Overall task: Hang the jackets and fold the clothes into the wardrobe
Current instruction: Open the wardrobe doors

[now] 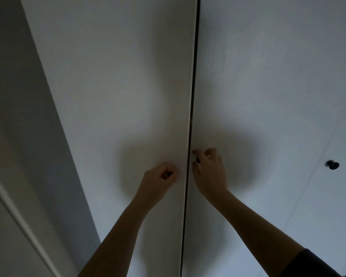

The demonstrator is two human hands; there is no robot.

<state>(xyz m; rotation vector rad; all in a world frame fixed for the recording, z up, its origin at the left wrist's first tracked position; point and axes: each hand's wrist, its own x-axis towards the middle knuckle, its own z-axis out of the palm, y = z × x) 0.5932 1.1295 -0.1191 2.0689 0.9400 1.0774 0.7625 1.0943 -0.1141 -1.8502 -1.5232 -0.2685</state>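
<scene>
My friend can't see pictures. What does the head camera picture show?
Two bare hands reach to white wardrobe doors that meet at a dark seam. The left hand curls round the left door's dark knob, the right hand round the right door's knob. A third knob sits farther right.

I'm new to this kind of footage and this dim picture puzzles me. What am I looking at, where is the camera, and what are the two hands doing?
There is no machine here: a person wears one wide-angle camera on the head, so you look along their own bare arms. Ahead stand two white wardrobe doors, the left door and the right door, meeting at a dark seam. The left hand curls round the small dark left knob; the right hand grips the right knob just across the seam. A third knob sits untouched farther right. No clothes are in view.
</scene>
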